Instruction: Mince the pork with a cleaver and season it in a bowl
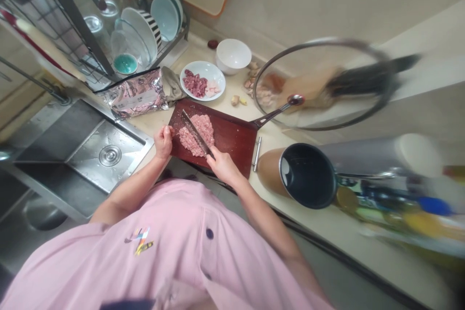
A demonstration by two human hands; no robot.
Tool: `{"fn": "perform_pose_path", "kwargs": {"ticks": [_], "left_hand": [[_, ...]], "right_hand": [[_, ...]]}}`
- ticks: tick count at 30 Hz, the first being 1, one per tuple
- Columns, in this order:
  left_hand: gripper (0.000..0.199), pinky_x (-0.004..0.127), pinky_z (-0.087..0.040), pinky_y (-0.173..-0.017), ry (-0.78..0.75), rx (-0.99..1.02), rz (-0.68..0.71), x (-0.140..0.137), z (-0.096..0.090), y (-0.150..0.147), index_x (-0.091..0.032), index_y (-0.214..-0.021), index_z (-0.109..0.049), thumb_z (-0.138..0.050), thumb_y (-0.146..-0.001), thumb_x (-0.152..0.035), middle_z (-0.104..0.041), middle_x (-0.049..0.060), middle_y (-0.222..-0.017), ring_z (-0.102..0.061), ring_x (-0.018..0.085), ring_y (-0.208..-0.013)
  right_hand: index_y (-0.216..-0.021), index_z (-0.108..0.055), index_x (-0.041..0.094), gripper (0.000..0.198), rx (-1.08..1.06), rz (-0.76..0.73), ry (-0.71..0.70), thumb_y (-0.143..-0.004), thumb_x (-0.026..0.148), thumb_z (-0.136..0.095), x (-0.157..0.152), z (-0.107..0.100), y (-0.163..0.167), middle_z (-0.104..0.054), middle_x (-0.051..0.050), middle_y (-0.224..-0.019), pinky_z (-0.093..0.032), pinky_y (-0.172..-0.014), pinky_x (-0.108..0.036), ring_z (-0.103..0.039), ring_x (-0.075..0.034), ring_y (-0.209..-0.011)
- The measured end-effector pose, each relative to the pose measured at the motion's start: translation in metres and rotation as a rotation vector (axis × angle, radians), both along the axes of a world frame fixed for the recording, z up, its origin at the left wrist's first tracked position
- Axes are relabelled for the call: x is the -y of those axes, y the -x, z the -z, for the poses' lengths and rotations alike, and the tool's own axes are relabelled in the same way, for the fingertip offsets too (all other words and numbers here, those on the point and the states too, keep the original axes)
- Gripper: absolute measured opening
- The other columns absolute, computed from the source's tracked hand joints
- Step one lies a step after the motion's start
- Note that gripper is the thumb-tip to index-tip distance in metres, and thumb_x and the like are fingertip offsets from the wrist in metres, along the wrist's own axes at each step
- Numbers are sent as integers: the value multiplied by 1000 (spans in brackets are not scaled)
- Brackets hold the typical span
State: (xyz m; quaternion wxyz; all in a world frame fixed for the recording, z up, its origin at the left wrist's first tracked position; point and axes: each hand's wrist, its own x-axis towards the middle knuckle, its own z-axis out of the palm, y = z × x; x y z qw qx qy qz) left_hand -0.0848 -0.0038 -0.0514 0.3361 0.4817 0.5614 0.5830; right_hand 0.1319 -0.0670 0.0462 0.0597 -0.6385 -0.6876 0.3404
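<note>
My right hand (223,167) is wrapped round the handle of a kitchen knife (195,131). Its blade slants up and left across a flattened patch of minced meat (205,128). The mince lies on a reddish-brown cutting board (234,143), in the board's left half. At the left edge of that board my left hand (163,142) is closed, its fingers curled against the edge. Just behind the board stands a white plate (186,93) with diced dark red meat (195,83) and paler pieces (212,88).
A steel sink (83,155) lies left, with a foil bag (136,94) behind it. A dish rack (178,41) holds bowls. Ginger pieces (235,100) and a white bowl (233,55) are behind the board. Right are a glass lid (323,128), a dark-lined pot (308,174) and blurred bottles.
</note>
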Motion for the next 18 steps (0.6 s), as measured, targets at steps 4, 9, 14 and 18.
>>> {"fn": "perform_pose_path", "kwargs": {"ticks": [4,9,14,18], "left_hand": [[44,24,-36,-52,-9,-10,13,0,-2,0,-18,-65,-54,-39,-94,-48,-49,-1,-58,-44,10,-52],[45,24,-36,-53,0,-24,20,1,-5,-1,-18,-65,-53,-38,-94,-48,-49,-1,-58,-44,10,-52],[45,24,-36,-54,-3,-44,13,1,-5,-1,-18,-65,-53,-38,-94,-47,-49,-1,-57,-44,10,-52],[45,24,-36,-54,14,-47,11,1,-5,-1,-18,-65,-53,-37,-94,-48,-50,-1,-58,-44,10,-52]], "right_hand": [[-106,-57,22,28,-19,67,-25,-92,38,-39,-3,2,-10,-66,-6,-75,-38,-62,-27,-62,-22,-67],[-92,-55,23,19,26,86,-5,-89,36,-41,-12,10,-27,-63,-5,-71,-39,-62,-28,-60,-22,-66],[-97,-53,22,24,-10,173,-31,-90,38,-37,-17,14,-36,-62,-4,-68,-39,-61,-28,-59,-21,-62],[-94,-54,23,21,21,123,-7,-89,37,-39,-18,15,-36,-61,-4,-67,-38,-61,-29,-58,-21,-62]]}}
